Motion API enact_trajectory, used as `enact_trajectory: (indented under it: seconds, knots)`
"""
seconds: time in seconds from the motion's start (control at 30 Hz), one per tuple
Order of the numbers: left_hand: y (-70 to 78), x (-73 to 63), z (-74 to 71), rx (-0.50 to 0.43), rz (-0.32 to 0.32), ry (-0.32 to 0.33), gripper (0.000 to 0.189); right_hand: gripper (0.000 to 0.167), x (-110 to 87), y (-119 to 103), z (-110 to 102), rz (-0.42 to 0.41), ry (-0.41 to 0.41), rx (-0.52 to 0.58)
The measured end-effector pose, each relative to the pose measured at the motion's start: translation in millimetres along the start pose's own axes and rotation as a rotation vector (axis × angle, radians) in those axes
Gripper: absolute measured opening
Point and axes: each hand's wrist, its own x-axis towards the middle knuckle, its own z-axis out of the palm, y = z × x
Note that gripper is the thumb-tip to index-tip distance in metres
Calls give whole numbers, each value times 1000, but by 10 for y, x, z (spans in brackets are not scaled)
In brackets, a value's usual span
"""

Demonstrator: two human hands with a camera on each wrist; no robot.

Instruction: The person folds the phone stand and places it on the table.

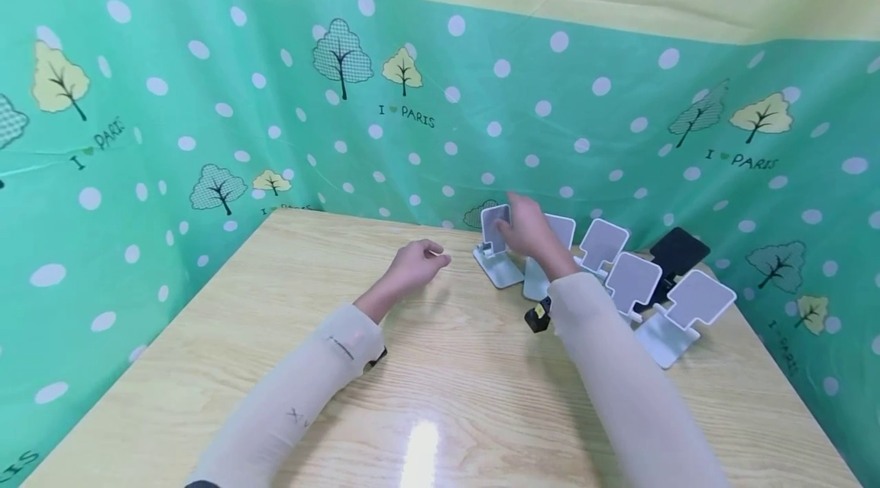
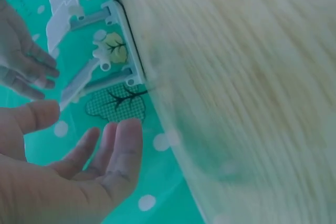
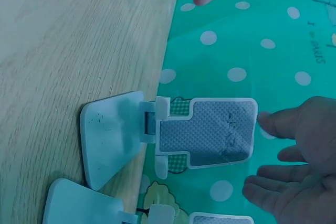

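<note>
A white phone stand with a grey textured pad (image 3: 215, 132) stands upright on its base near the table's back edge. My right hand (image 1: 528, 227) is at the top of this stand. In the right wrist view its thumb lies at the pad's top edge, touching or very near it, and the other fingers extend loosely to one side, around nothing. My left hand (image 1: 415, 268) hovers over the table left of the stand. Its fingers (image 2: 126, 153) are loosely bent and apart from the thumb, holding nothing.
Several more white phone stands (image 1: 632, 282) and a black one (image 1: 679, 250) are grouped on the right, some partly hidden by my right arm. The wooden table (image 1: 440, 366) meets a green patterned curtain (image 1: 412, 159) at the back.
</note>
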Motion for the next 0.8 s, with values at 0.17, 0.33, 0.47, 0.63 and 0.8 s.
enact_trajectory:
  seconds: [0.17, 0.33, 0.47, 0.63, 0.8]
  knots:
    - [-19, 77, -23, -178, -118, -32, 42, 73, 56, 54, 15, 32, -35, 16]
    - [-26, 97, -46, -250, -150, -60, 42, 72, 98, 85, 46, 68, -74, 79]
    - [-28, 104, -54, -259, -159, -57, 41, 67, 142, 92, 94, 104, -102, 127]
    - [-27, 129, -66, -275, -173, -54, 40, 67, 175, 111, 161, 172, -92, 221]
    - [-36, 172, -81, -323, -190, -65, 42, 66, 194, 125, 230, 199, -29, 270]
